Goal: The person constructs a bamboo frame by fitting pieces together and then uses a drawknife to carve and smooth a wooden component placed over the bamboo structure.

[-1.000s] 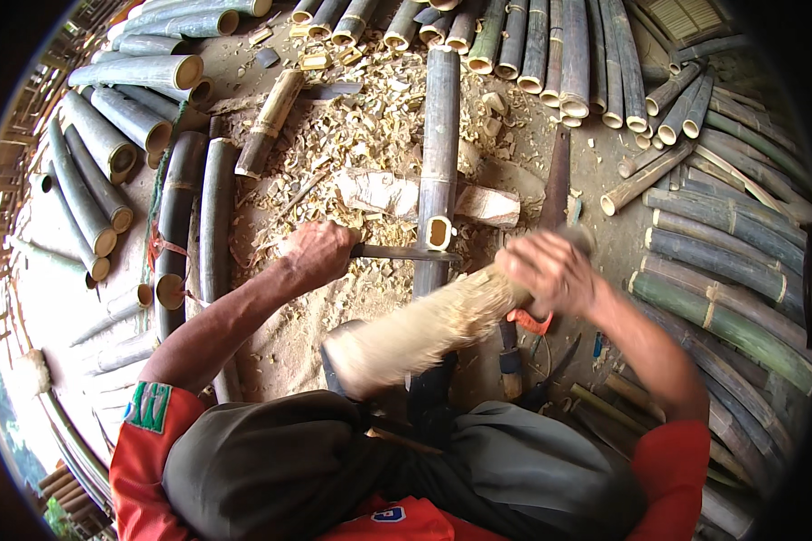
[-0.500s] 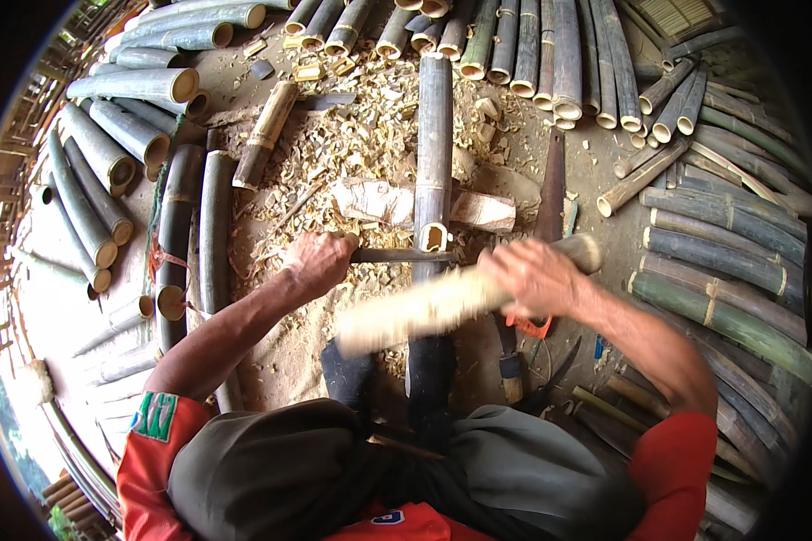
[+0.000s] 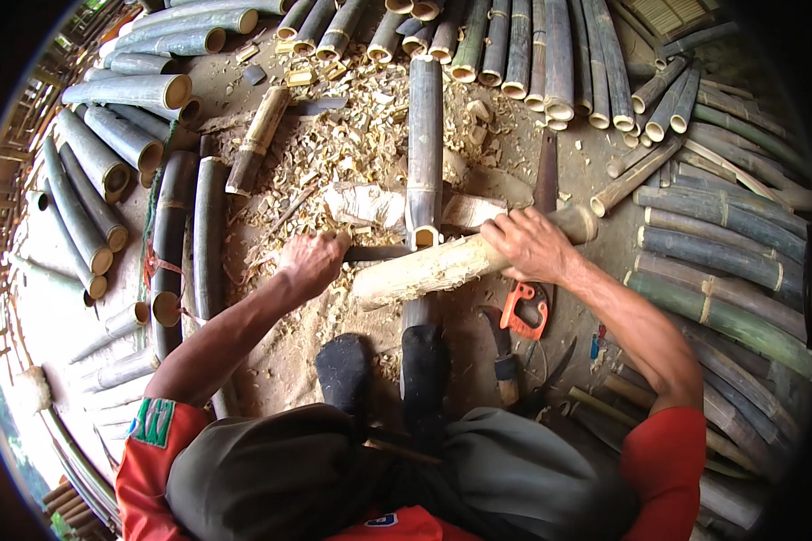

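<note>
My left hand point(image 3: 314, 264) is closed around the handle of a knife point(image 3: 375, 253), whose dark blade lies level across the cut end of a bamboo pole point(image 3: 425, 135). In my right hand point(image 3: 532, 245) is a thick, pale wooden club point(image 3: 429, 269), frayed along its side. The club slants over the blade's far part, hiding the tip; whether they touch I cannot tell. The pole points away from me, resting across a short log point(image 3: 363, 205). An open notch shows at its near end. Below the club, the pole's lower part runs down between my dark-socked feet point(image 3: 345, 371).
Wood chips point(image 3: 334, 149) cover the ground ahead. An orange-handled saw point(image 3: 525, 312) and another knife point(image 3: 505, 368) lie by my right foot. Cut bamboo poles point(image 3: 722, 257) are stacked at the right, with more at the far side and left. A short bamboo piece point(image 3: 260, 140) lies left of the chips.
The club, blurred before, now shows sharply and sits slightly higher and farther right over the knife blade. My right hand has moved up a little; the left still grips the knife.
</note>
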Demonstrator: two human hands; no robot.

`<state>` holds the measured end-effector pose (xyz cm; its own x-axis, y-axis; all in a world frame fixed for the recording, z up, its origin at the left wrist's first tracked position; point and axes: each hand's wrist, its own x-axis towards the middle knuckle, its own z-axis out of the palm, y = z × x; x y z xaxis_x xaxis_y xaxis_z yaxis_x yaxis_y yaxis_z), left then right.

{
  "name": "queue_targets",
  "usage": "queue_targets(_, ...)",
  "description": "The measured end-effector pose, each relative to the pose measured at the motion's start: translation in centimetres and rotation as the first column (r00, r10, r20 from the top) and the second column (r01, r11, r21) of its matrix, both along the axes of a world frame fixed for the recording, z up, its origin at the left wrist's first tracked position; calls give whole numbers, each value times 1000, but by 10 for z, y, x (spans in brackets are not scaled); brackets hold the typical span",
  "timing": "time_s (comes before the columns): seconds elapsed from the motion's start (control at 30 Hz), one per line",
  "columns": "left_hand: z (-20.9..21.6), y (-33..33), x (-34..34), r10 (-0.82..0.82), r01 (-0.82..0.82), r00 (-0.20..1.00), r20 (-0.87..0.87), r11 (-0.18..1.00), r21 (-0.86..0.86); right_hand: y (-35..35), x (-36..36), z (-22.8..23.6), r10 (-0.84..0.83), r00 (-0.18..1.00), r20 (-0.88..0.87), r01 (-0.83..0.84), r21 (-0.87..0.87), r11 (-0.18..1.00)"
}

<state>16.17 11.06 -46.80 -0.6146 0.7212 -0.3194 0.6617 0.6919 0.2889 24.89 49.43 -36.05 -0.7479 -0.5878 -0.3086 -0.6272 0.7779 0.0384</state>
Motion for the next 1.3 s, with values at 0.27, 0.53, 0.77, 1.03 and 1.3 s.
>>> queue_targets(0.27, -8, 1, -7, 27, -27, 1000, -11, 1000, -6, 8, -2, -20, 178, 960, -214, -201, -87, 976)
queue_targets(0.53, -8, -22, -41, -158, 99, 983, 91, 882, 461, 4, -4, 20, -333, 943, 12, 319, -329, 889)
queue_targets(0.77, 11, -8, -66, 63, -430, 619, 783, 861, 270, -29, 12, 44, -572, 692, 440, 638, -744, 200)
queue_targets(1.03, 36, -12, -82, -131, 117, 991, 36, 958, 263, -50, 35, 46, -509, 558, 655, 747, -664, -36)
queue_targets(1.3, 37, -15, -68, -12, 14, 1000, -14, 989, 145, -76, 50, 36, -628, 614, 478, 724, -658, 207)
